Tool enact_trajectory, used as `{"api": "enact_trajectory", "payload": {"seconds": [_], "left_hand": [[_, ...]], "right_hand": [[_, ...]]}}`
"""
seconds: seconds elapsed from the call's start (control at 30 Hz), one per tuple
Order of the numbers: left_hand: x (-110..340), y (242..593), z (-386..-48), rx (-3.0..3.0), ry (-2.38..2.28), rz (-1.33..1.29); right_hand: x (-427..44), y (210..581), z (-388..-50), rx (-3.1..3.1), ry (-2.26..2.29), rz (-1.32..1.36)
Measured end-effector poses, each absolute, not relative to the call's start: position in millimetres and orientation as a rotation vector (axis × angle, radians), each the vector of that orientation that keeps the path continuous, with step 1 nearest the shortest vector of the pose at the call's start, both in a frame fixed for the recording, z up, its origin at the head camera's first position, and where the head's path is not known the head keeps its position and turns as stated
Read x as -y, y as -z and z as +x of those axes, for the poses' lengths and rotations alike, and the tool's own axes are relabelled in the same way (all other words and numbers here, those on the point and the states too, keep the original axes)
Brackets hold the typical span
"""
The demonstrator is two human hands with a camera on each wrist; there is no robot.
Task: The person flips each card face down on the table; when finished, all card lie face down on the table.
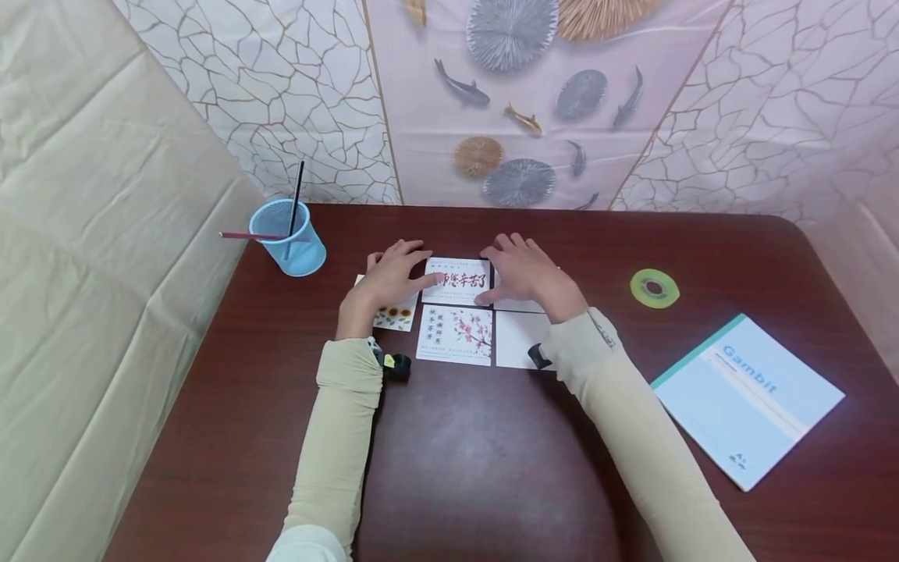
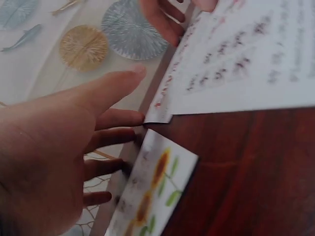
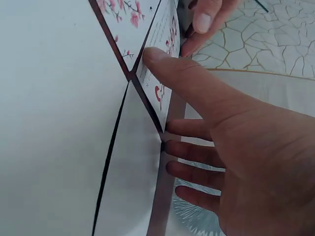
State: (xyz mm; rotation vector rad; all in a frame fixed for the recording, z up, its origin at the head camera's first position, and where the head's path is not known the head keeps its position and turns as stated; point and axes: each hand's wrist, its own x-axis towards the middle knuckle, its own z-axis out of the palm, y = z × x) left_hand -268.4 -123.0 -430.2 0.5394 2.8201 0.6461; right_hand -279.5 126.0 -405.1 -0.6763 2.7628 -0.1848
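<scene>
A white card with red characters [image 1: 456, 290] lies flat in the back row of cards, between the two hands. My left hand [image 1: 385, 279] is at its left side, fingers spread, partly over a sunflower card [image 1: 396, 318]. In the left wrist view its thumb [image 2: 118, 83] is extended, apart from the fingers. My right hand [image 1: 530, 273] spans the red-lettered card's right end, its thumb [image 3: 167, 61] touching the card's near edge and its fingers beyond the far side. Closer to me lie a pink-blossom card [image 1: 455, 336] and a blank white card [image 1: 516, 340]. Another white card [image 1: 511, 304] lies partly under the right hand.
A light-blue mesh pen cup [image 1: 302, 254] with two pencils stands at the back left. To the right are a green roll of tape [image 1: 654, 288] and a pale blue notebook [image 1: 747, 398]. A patterned cloth [image 1: 555, 125] hangs behind the dark red table [image 1: 485, 453].
</scene>
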Motion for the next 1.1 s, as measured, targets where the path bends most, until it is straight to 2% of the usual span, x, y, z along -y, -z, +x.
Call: {"api": "enact_trajectory", "payload": {"seconds": [0.43,1.1], "left_hand": [[128.2,441.5,-271.5,-2.816,-0.656,0.571],[118.9,427.9,-271.0,-2.962,-0.745,0.628]], "right_hand": [[-132.8,416.6,-282.3,-2.817,0.388,-0.737],[-139.4,421.6,-281.2,-2.807,0.503,-0.787]]}}
